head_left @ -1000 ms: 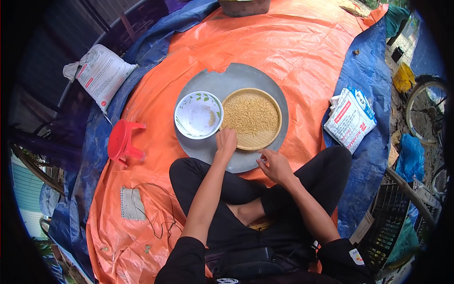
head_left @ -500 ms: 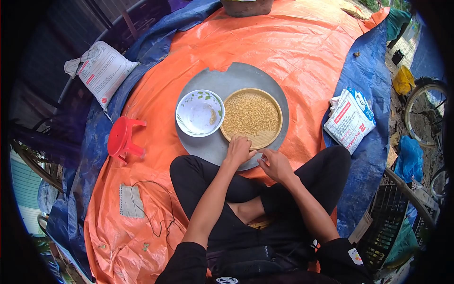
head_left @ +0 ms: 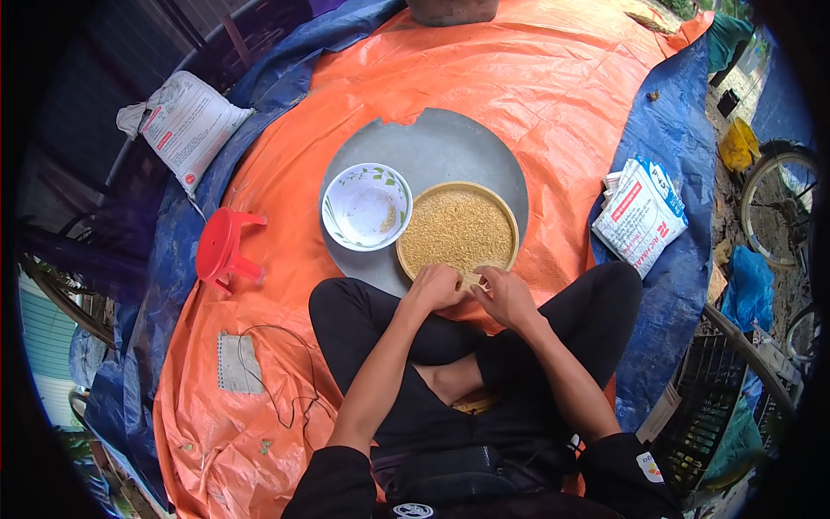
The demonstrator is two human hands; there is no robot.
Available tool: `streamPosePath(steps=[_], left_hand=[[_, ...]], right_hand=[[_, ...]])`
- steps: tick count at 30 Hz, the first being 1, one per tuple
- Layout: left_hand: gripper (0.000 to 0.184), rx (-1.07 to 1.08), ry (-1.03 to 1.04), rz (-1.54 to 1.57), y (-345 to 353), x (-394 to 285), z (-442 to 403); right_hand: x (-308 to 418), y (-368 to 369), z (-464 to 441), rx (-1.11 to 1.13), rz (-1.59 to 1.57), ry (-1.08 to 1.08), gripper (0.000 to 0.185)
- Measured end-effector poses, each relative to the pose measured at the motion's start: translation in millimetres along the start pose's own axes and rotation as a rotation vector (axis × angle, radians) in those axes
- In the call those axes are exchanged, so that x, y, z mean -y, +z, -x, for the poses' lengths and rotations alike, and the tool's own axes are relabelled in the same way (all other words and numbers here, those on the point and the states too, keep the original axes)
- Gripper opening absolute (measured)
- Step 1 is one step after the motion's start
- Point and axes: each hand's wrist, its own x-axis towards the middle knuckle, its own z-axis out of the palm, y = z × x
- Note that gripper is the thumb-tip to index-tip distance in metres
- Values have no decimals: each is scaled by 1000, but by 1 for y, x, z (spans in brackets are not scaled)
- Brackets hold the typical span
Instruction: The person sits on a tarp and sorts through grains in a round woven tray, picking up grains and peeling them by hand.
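Round tray (head_left: 458,185): on the near right part of the grey disc (head_left: 450,138), just ahead of the person's hands; grain (head_left: 458,227) covers most of its floor.
Line from hands to tray: forward and, from the right hand, slightly leftward; I judge the left hand the nearer, as it meets the near rim.
Left hand (head_left: 439,285): fingers curled in, apparently closed on that rim (from my remote view its fingertips are hidden).
Right hand (head_left: 504,297): thumb and forefinger narrowly parted beside the rim; I cannot tell whether it grips.
Tray axis: circular, so I find no long axis or pointing end; its open face looks upward, any slight tilt unclear.
Bowl (head_left: 350,212): left of the tray, contact between them uncertain.
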Motion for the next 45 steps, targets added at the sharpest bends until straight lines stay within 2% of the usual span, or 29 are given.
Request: streamPosePath(steps=[7, 10, 13, 16, 28, 34, 40, 43, 45], left_hand=[[34, 161, 12, 92, -14, -19, 15], [24, -37, -24, 139, -6, -3, 17], [14, -233, -194, 61, -13, 11, 20], [10, -334, -218, -2, -4, 27, 20], [10, -315, -189, -132, 10, 26, 8], [11, -381, -240, 120, -6, 15, 14], [11, -387, -249, 161, -10, 16, 12], [9, -336, -241, 304, -14, 12, 11], [12, -481, -232, 444, -9, 5, 11]], right_hand=[[-4, 4, 0, -13, 9, -12, 32], [-4, 3, 0, -23, 4, -9, 31], [-2, 2, 0, -27, 14, 14, 30], [-1, 1, -2, -34, 23, 31, 30], [-7, 6, -3, -34, 40, 48, 29], [-6, 7, -3, -45, 6, 47, 27], [-5, 7, -3, -41, -4, 44, 26], [-4, 8, -6, -52, -49, 56, 23], [-5, 13, -9, -76, -154, 82, 20]])
